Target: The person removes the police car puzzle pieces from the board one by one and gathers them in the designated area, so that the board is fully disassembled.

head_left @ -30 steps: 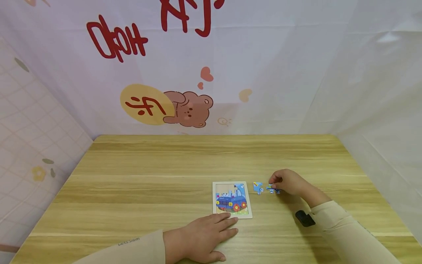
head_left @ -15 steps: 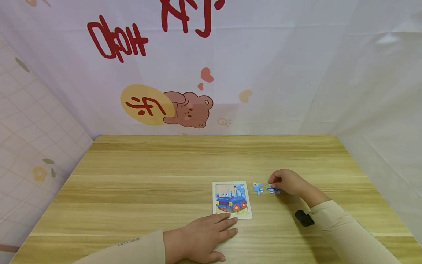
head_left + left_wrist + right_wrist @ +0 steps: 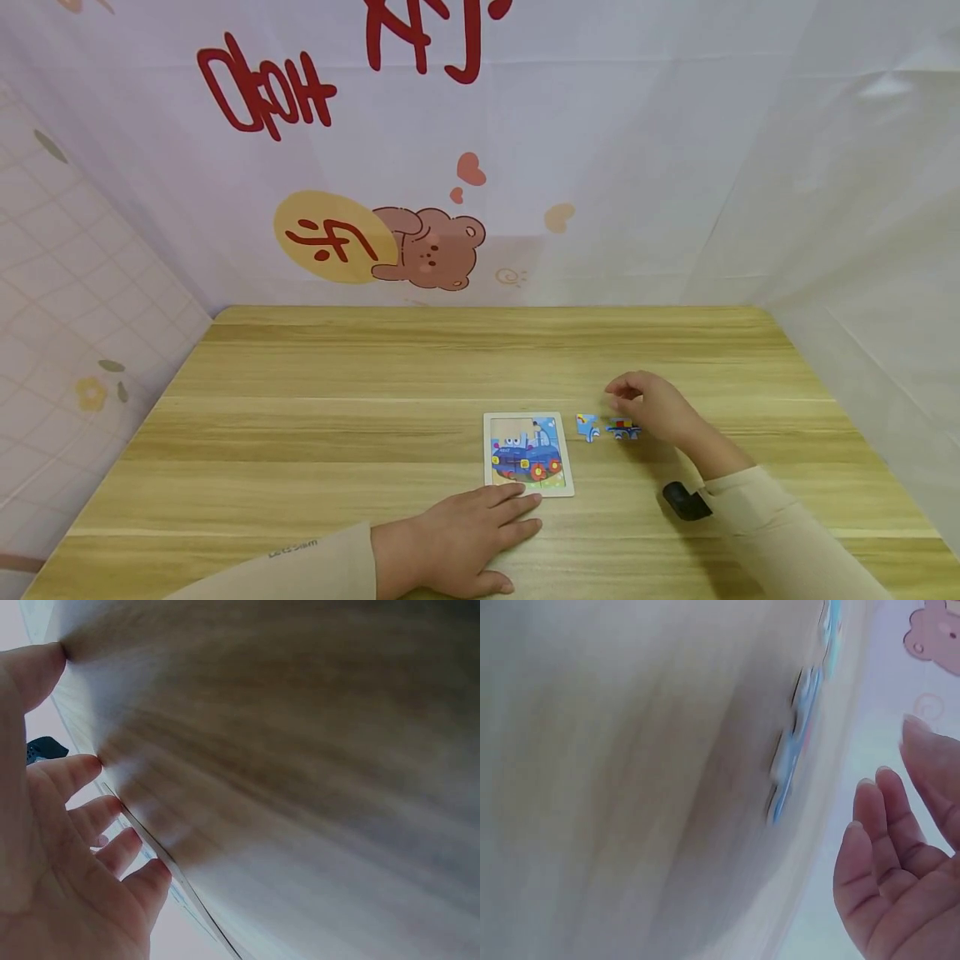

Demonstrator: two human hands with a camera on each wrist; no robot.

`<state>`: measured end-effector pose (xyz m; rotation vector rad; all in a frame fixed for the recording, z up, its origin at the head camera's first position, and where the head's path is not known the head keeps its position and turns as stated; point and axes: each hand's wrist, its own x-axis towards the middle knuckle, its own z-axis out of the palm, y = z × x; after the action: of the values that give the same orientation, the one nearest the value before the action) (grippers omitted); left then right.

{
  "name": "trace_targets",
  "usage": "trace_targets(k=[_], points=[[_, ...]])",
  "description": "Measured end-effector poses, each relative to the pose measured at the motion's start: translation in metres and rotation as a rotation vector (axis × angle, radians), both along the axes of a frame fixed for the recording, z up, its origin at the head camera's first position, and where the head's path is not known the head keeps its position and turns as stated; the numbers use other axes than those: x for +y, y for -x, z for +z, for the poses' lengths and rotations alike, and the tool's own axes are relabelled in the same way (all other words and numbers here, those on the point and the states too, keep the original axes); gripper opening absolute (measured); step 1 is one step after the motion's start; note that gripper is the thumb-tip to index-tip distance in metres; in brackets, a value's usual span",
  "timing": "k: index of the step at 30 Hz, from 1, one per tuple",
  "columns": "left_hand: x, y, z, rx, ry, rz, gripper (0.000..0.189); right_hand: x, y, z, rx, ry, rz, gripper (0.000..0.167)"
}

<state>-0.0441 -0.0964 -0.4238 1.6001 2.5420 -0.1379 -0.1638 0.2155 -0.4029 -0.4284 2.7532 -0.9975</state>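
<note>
A framed jigsaw puzzle (image 3: 528,454) with a blue cartoon truck lies on the table, bare wood showing at the upper left of its picture. My left hand (image 3: 472,533) is spread flat, its fingertips on the frame's near edge in the head view. To the right lie two loose blue puzzle parts: a jigsaw piece (image 3: 587,427) with a touch of yellow, and a wider jigsaw piece (image 3: 622,427) with red and yellow. Just above the wider one is my right hand (image 3: 656,408), fingers loosely bent and holding nothing; the right wrist view shows that piece (image 3: 795,746) apart from the fingers.
The wooden table (image 3: 337,358) runs back to a white cloth (image 3: 637,150) printed with a bear and red characters. More cloth hangs along both sides. A black device (image 3: 686,501) sits at the right wrist.
The right hand has let go of the wider jigsaw piece and lifted slightly up and away, uncovering its red and yellow print. My left hand stays still.
</note>
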Motion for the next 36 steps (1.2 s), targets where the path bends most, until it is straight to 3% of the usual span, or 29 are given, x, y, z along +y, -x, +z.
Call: trace_targets(k=[12, 24, 36], points=[[0.001, -0.001, -0.001, 0.04, -0.013, -0.011, 0.066, -0.026, -0.011, -0.005, -0.023, 0.106, 0.011, 0.022], [0.001, 0.0, -0.001, 0.042, 0.002, -0.02, 0.066, -0.046, -0.014, -0.008, 0.015, 0.089, 0.056, 0.02], [0.001, 0.0, -0.002, 0.085, -0.016, -0.031, 0.064, -0.065, -0.017, -0.005, -0.024, 0.052, 0.078, 0.018]])
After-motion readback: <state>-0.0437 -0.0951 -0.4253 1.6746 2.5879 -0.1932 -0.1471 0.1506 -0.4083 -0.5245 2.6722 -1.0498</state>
